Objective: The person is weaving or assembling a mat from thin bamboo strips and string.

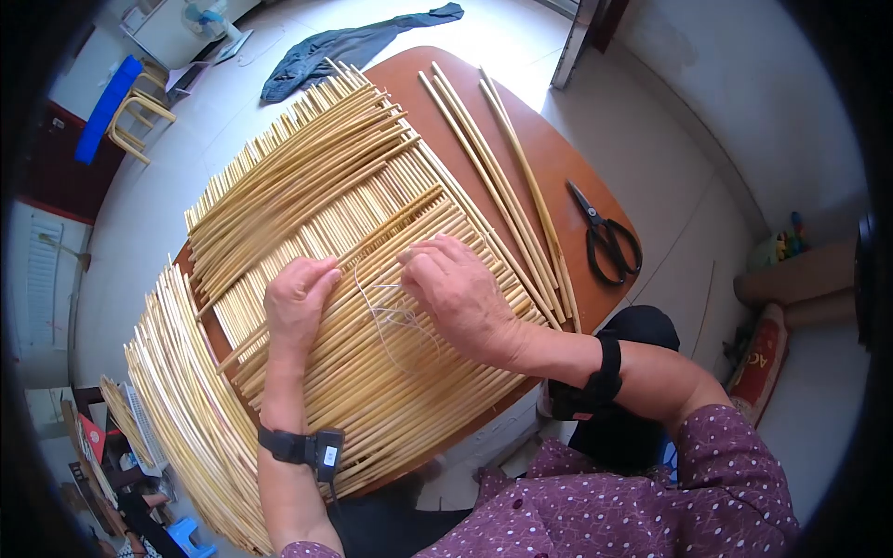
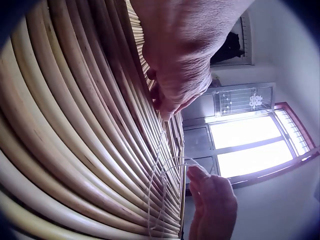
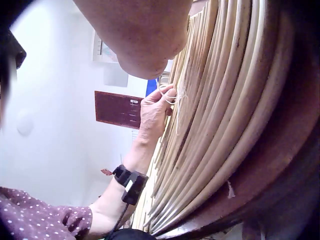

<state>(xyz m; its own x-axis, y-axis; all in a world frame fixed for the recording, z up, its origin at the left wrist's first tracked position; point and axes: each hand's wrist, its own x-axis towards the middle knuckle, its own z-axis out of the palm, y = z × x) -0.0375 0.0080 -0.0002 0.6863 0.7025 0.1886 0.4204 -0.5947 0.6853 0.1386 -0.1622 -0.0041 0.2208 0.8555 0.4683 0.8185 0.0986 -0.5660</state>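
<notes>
Pale reed stalks (image 1: 372, 372) lie side by side in a mat on a brown table. My left hand (image 1: 302, 302) is bent over the mat, thumb and fingertips pinching at a stalk along the upper edge of the front section. Thin white string (image 1: 400, 318) is at that stalk just right of these fingertips and falls in loose loops over the mat. Its other part leads to my right hand (image 1: 460, 296), whose curled thumb and fingers pinch it slightly above the stalks. In the left wrist view, the string (image 2: 161, 175) stretches between the two hands.
A loose bundle of stalks (image 1: 298, 177) crosses the mat's far part. Several long stalks (image 1: 502, 186) and black scissors (image 1: 609, 242) lie on the table (image 1: 549, 139) at right. More stalks (image 1: 191, 400) stand beside its left edge. Dark cloth (image 1: 335, 56) lies on the floor.
</notes>
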